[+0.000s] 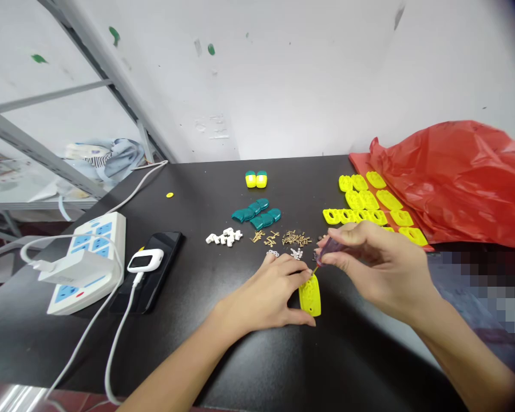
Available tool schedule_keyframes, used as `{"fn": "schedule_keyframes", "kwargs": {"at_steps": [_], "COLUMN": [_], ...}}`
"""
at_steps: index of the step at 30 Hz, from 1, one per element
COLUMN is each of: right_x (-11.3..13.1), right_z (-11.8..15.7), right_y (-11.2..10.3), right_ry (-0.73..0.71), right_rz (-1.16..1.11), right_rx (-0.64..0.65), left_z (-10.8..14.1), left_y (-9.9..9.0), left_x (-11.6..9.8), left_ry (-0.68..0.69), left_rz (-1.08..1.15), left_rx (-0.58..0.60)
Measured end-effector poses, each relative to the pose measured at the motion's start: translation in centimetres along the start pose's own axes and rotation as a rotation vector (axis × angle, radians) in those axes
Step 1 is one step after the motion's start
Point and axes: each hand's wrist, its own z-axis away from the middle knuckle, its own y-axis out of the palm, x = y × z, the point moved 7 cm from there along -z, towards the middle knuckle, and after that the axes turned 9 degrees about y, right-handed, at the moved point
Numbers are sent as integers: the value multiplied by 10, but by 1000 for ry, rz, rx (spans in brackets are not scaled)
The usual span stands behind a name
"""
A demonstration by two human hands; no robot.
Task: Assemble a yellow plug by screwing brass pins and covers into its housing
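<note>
My left hand (pixel 278 292) grips a yellow plastic shell (pixel 311 298) by its left side, thumb at the lower end and fingers near the top, holding it on the black table. In my right hand (pixel 375 263) is a small screwdriver with a purple translucent handle (pixel 329 249). Its thin tip meets the upper end of the shell, close to my left fingertips. Just beyond my hands lie small brass screws (pixel 297 238), brass-coloured metal pieces (pixel 271 237), small silvery parts (pixel 297 253) and white plastic pieces (pixel 225 236). Behind them are dark green curved covers (pixel 257 213).
Two yellow-and-green assembled pieces (pixel 256 179) stand farther back. Rows of yellow shells (pixel 360 200) lie at right, partly on a red plastic bag (pixel 450 183). At left are a power strip (pixel 94 252), a black phone (pixel 165 257), a small white device (pixel 146 261) and loose cables.
</note>
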Motion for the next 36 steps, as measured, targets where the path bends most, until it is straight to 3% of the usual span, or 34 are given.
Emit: {"fn": "schedule_keyframes", "kwargs": {"at_steps": [10, 17, 22, 26, 30, 36], "right_x": [15, 26, 30, 24, 11, -2], "right_z": [3, 3, 4, 7, 8, 10], "right_y": [10, 13, 15, 15, 8, -1], "right_ry": [-81, -107, -127, -121, -58, 28], "right_rz": [123, 174, 199, 205, 102, -21], "right_rx": [3, -16, -52, -63, -48, 66], "left_z": [-3, 1, 2, 0, -3, 0], "left_y": [3, 21, 29, 21, 9, -3], "left_x": [-6, -14, -19, -14, -7, 0], "left_ry": [-84, -240, -269, -259, -137, -54], "left_rz": [9, 5, 20, 56, 153, 166], "left_rx": [-37, -251, -303, -264, -97, -31]}}
